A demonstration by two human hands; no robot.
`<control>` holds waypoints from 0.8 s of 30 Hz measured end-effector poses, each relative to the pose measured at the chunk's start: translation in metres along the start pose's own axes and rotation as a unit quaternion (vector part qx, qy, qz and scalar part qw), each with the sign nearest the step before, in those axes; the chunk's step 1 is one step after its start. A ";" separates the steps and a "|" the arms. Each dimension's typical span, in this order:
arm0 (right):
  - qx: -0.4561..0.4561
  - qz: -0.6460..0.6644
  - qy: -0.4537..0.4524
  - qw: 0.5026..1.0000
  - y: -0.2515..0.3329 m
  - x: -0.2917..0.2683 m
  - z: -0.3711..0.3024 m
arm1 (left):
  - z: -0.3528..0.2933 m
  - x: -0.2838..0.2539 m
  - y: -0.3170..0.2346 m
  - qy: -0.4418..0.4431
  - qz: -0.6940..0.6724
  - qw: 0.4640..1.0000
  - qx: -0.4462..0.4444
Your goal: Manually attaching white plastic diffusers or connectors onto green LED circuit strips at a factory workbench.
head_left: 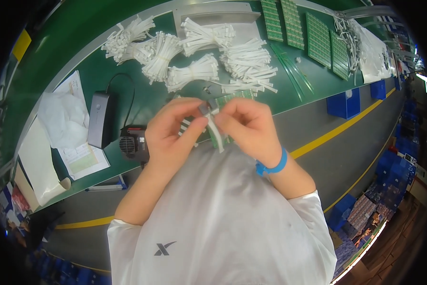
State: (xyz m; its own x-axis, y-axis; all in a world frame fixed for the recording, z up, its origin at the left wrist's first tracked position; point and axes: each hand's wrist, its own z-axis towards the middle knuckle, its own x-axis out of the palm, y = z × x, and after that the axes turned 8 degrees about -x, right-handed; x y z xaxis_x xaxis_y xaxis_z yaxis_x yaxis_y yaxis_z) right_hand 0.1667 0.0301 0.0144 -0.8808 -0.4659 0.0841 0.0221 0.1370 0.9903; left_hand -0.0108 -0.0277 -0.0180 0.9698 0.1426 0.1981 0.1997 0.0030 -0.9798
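white strip: narrow, gently bowed | left hand, right hand: pinching its upper end

Two hands share one white cable between the fingers; beyond these lie at least five white bundles and, farther right, four green circuit panels; left of the fingers, one grey box and one black device.

Looks like an electronics workshop, judging by green table, circuit boards, bundled white cables, yellow-lined grey floor, blue bins.
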 end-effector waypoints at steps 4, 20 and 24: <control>-0.018 -0.048 0.031 0.998 0.001 -0.015 -0.011 | -0.005 0.000 0.003 0.049 0.006 0.999 -0.013; -0.120 -0.154 0.269 0.943 0.004 -0.055 -0.015 | 0.016 -0.002 -0.017 0.332 0.138 0.920 -0.155; -0.118 -0.191 0.288 0.931 0.015 -0.055 -0.012 | 0.023 0.002 -0.024 0.416 0.258 0.862 -0.130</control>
State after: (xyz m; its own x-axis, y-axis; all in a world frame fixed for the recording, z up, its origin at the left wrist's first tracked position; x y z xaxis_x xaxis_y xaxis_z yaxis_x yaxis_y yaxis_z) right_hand 0.2211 0.0473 0.0258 -0.4473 -0.8423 -0.3006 -0.0766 -0.2988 0.9513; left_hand -0.0164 -0.0051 0.0057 0.6829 -0.7007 -0.2064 -0.3679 -0.0857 -0.9259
